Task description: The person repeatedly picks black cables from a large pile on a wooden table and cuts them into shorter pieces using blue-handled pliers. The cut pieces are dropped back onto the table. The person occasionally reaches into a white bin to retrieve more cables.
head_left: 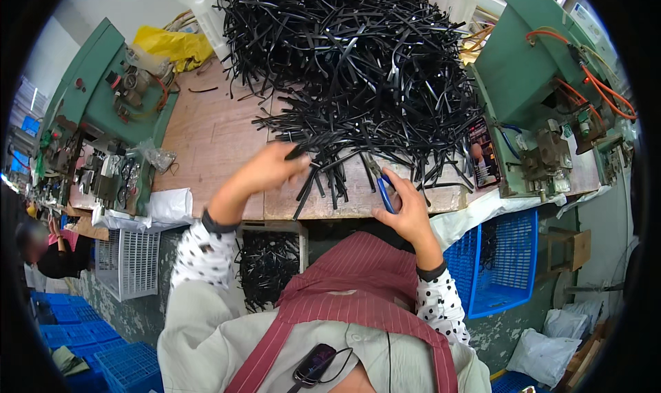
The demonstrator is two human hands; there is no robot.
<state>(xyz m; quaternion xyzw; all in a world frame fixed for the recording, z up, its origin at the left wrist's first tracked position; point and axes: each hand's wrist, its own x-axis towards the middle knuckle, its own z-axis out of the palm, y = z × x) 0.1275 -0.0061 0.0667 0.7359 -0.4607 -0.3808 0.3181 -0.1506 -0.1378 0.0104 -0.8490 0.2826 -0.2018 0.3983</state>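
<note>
A big heap of thin black plastic-looking strips (344, 48) covers the far middle of the wooden table, with loose ones spilling toward the front edge. At the heap's near left side, my left hand (268, 169) is closed, and a short black strip (296, 152) shows at its fingers; the fingertips are slightly blurred. My right hand (412, 214) grips a pair of blue-handled pliers (385, 192). Their metal jaws point away from me, into the loose strips near the table's front edge. Whether the jaws touch a strip, I cannot tell.
Green machines (103, 110) flank the table, another green machine (544, 83) at the right with orange hoses. Below the edge stand a box of black strips (270, 265) and a blue crate (506, 269). A phone-like dark packet (484, 152) lies at right. Another person (62, 252) is far left.
</note>
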